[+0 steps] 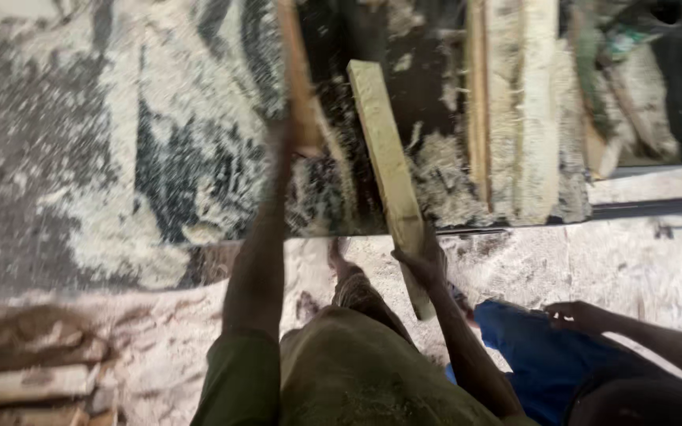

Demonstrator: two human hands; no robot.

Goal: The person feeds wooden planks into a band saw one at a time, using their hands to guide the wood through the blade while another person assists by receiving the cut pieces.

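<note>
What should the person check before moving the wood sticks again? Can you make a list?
1. Right hand grips the pale wooden plank: ok.
2. Left hand holds the darker wooden strip: cannot tell, the picture is blurred there.
3. Other person's hand is apart from the plank: ok.
4. Dark worktop free of sawdust: not ok, thick sawdust covers it.
5. Bare foot stands away from the plank's lower end: cannot tell.

Sawdust-strewn table (80, 158) lies open leftward; stacked boards (518, 110) block the right
</note>
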